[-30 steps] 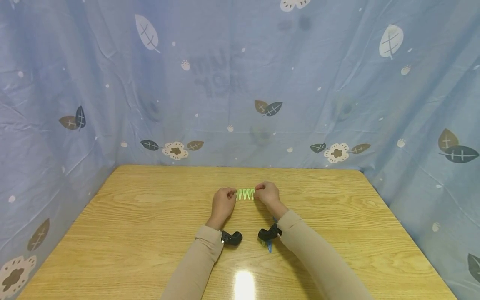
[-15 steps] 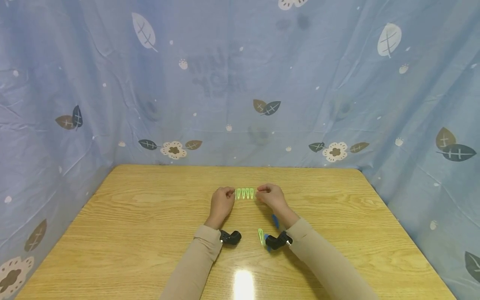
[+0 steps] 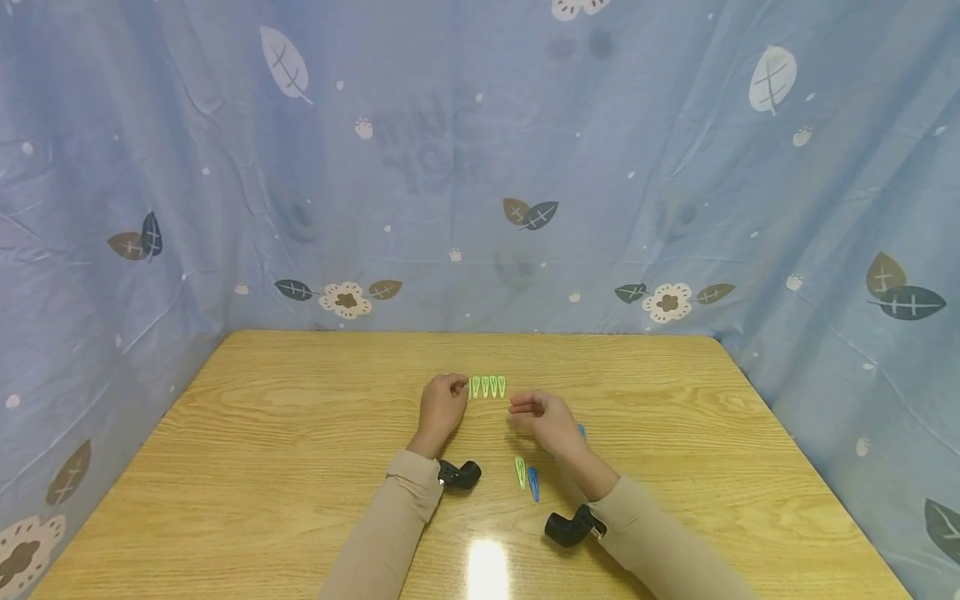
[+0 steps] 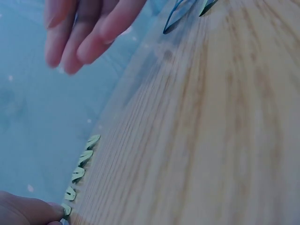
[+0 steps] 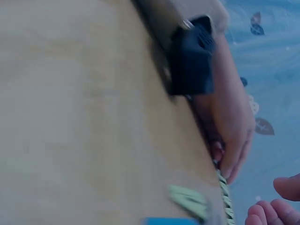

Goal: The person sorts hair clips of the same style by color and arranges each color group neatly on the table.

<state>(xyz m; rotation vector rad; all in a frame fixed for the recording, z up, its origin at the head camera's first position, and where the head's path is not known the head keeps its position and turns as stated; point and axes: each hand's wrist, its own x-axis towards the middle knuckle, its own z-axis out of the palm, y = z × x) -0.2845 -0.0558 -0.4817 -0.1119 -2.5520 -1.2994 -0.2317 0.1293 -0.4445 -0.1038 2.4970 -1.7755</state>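
A row of several light green snap hair clips [image 3: 493, 386] lies on the wooden table in front of both hands. At its left end my left hand [image 3: 442, 408] pinches the end clip [image 4: 66, 209] between thumb and finger, partly covering it. My right hand [image 3: 551, 427] is off the row, nearer to me, its fingers loosely bent with nothing between them. Below it lie a loose green hair clip [image 3: 520, 472] and a blue hair clip [image 3: 533, 483], side by side. Another blue clip [image 3: 581, 430] peeks out from behind the right wrist.
The wooden table [image 3: 300, 467] reaches to a blue patterned curtain [image 3: 480, 167] at the back and sides. A black wrist camera [image 3: 570, 527] on each arm hangs low over the tabletop. Light glares off the front of the table.
My right hand has left the right end of the row and drawn back toward me, its fingers loosening. The loose green and blue clips have come into sight. My left hand stays put.
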